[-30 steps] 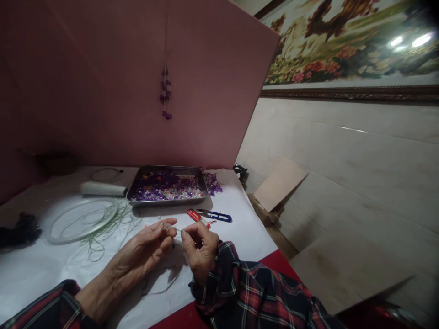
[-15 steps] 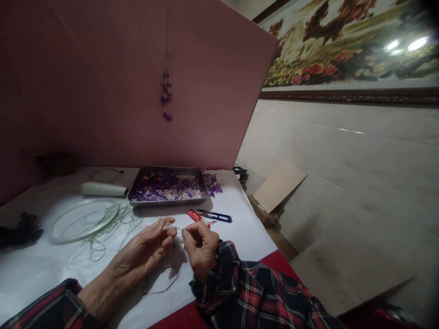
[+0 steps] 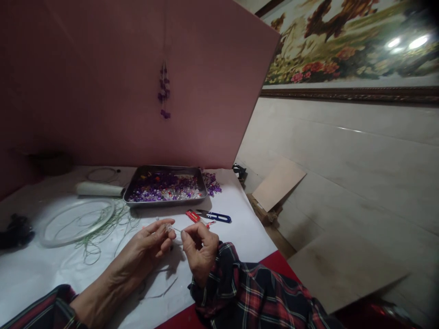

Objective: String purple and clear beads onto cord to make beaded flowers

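Between the thumb and fingers of my left hand (image 3: 147,244) is a small cluster of clear beads (image 3: 168,227). A short stretch of thin cord (image 3: 177,230) runs from the beads to my right hand (image 3: 200,249), whose thumb and forefinger pinch it. Both hands are held close together above the white-covered table (image 3: 192,292). Just beyond them lie blue thread snips (image 3: 219,217) and a red cutter (image 3: 193,215). Behind these stands a metal tray (image 3: 164,204) full of purple, clear and a few red and orange beads.
Left of my hands lie tangled green cord (image 3: 98,228), a clear plastic ring (image 3: 44,235) and a white roll (image 3: 99,189). Purple beads (image 3: 212,183) are heaped right of the tray. A purple bead string (image 3: 164,93) hangs on the pink panel (image 3: 113,82).
My hands hold nearly the same pose, with the beads and cord still between them. The camera view has shifted slightly.
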Motion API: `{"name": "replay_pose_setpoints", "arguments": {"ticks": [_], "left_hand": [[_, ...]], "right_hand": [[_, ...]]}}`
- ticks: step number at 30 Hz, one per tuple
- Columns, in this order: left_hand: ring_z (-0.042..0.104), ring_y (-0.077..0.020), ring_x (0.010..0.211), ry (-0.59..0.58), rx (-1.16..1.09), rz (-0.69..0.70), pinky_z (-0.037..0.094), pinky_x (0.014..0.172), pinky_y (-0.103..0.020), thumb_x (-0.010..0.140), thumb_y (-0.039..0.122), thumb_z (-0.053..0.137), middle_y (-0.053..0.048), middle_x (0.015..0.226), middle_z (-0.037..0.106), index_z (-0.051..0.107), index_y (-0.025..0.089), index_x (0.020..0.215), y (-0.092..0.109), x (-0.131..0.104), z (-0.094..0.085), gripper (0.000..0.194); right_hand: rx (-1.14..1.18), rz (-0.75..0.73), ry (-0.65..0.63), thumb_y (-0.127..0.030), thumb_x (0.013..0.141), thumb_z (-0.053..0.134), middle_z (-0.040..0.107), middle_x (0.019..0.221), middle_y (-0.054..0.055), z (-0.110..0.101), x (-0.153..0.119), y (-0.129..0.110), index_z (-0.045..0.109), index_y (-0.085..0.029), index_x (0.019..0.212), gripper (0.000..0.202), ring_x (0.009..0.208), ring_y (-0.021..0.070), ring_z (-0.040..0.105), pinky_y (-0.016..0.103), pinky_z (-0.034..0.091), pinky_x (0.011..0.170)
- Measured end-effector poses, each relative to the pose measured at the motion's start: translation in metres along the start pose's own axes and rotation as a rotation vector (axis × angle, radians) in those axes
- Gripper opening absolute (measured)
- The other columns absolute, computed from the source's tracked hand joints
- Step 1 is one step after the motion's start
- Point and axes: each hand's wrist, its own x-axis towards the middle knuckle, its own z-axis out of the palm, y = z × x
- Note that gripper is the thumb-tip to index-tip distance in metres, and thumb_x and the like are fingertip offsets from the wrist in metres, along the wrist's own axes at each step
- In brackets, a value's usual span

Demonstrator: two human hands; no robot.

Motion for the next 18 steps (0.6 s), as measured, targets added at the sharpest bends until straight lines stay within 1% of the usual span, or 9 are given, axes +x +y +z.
{"name": "replay_pose_setpoints", "arguments": {"ticks": [6,10,18], "left_hand": [[0.049,-0.0069,0.05,0.037,0.019,0.011,0.042,0.046,-0.017,0.076,0.006,0.063,-0.006,0.069,0.065,0.068,0.008,0.096,0.0049,-0.0043,0.0079,0.021],[0.05,-0.007,0.051,0.053,0.027,0.005,0.043,0.048,-0.017,0.076,0.006,0.064,-0.007,0.07,0.066,0.069,0.007,0.096,0.0033,-0.0039,0.0059,0.021],[0.051,-0.0068,0.051,0.028,0.011,0.01,0.043,0.048,-0.017,0.075,0.01,0.067,-0.007,0.07,0.067,0.072,0.008,0.095,0.001,-0.0029,0.0033,0.021]], "right_hand": [[0.039,0.011,-0.007,-0.027,0.081,0.058,0.05,0.048,-0.005,0.0013,-0.0003,0.0021,0.059,-0.016,0.066,0.019,0.041,0.0076,0.042,0.02,0.028,0.042],[0.06,0.006,-0.001,-0.026,0.081,0.058,0.05,0.048,-0.005,0.002,0.0006,0.0026,0.059,-0.016,0.067,0.018,0.042,0.0076,0.042,0.019,0.029,0.042],[0.02,0.003,-0.028,-0.028,0.082,0.056,0.044,0.048,-0.006,-0.0003,0.0026,0.0031,0.058,-0.016,0.066,0.02,0.041,0.0073,0.037,0.021,0.025,0.041]]}}
